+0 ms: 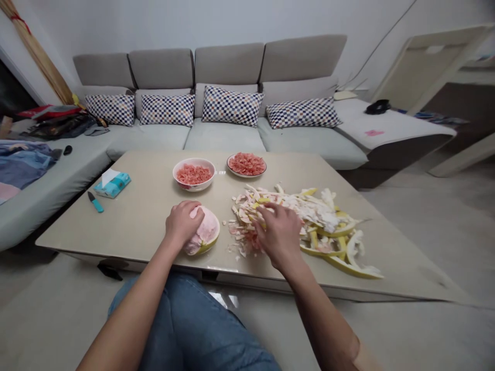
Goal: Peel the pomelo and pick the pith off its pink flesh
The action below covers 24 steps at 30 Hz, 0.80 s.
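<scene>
A partly peeled pomelo with pink-white pith sits near the table's front edge, some yellow-green rind still around its lower side. My left hand is wrapped over its left and top, fingers pressed against the pith. Over a heap of peel scraps, to the right, is my right hand. Its thumb and fingers are curved but apart, and I see nothing held between them. The heap mixes yellow rind strips, white pith, thin membrane pieces and some red pulp bits beneath the hand.
Pink-red pomelo flesh fills a white bowl and a dark-rimmed plate at the back of the table. A blue tissue pack and a teal-handled knife lie left. Behind stands a sofa with checkered cushions.
</scene>
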{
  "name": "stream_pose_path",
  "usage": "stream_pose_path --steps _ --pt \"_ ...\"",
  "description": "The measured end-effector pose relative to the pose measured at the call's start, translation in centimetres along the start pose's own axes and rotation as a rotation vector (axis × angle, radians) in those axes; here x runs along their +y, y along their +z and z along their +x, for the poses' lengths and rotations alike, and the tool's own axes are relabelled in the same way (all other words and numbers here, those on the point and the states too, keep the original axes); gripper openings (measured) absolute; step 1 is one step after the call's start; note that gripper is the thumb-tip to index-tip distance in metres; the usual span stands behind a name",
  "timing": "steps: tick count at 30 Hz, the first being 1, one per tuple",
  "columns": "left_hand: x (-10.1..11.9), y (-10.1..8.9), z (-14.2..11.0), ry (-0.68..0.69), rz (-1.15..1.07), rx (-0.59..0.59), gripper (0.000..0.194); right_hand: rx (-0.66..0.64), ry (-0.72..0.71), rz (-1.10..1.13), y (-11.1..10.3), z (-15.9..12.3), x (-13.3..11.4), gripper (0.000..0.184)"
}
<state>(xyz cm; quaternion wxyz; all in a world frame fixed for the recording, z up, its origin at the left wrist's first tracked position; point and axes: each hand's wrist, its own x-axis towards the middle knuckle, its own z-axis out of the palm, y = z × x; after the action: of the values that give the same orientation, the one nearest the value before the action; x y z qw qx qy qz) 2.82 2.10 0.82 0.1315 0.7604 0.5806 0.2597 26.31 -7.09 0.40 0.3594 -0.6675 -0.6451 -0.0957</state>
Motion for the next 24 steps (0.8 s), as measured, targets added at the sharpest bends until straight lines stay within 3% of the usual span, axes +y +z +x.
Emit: stream_pose_path --steps 2,5,7,10,13,17,24 --pt "0.2 0.1 0.0 -0.013 0.006 0.009 0.032 0.068 -0.032 0.015 0.4 -0.1 -0.7 0.021" --pt "0.5 0.2 0.0 -0.038 0.027 0.036 0.032 -0.08 -0.141 0.303 2.2 -2.2 -3.9 0.016" --pt "0.9 0.4 0.0 -0.056 0.049 0.057 0.032 -0.154 -0.114 0.387 3.8 -3.8 -6.1 0.013" --pt "1.3 0.6 -0.1 -0.083 0.077 0.083 0.032 -0.114 -0.005 0.347 5.5 -5.0 -8.2 0.011" --pt "1.4 0.6 -0.1 -0.098 0.082 0.087 0.032 -0.049 0.043 0.379 6.3 -4.9 -9.0 0.005" --pt "1.0 0.5 -0.1 -0.09 0.048 0.089 0.031 -0.063 0.058 0.467 6.5 -4.5 -9.4 0.004" --pt "0.9 0.5 -0.3 -0.084 0.041 0.08 0.031 -0.034 -0.036 0.468 7.1 -4.6 -9.4 0.01"
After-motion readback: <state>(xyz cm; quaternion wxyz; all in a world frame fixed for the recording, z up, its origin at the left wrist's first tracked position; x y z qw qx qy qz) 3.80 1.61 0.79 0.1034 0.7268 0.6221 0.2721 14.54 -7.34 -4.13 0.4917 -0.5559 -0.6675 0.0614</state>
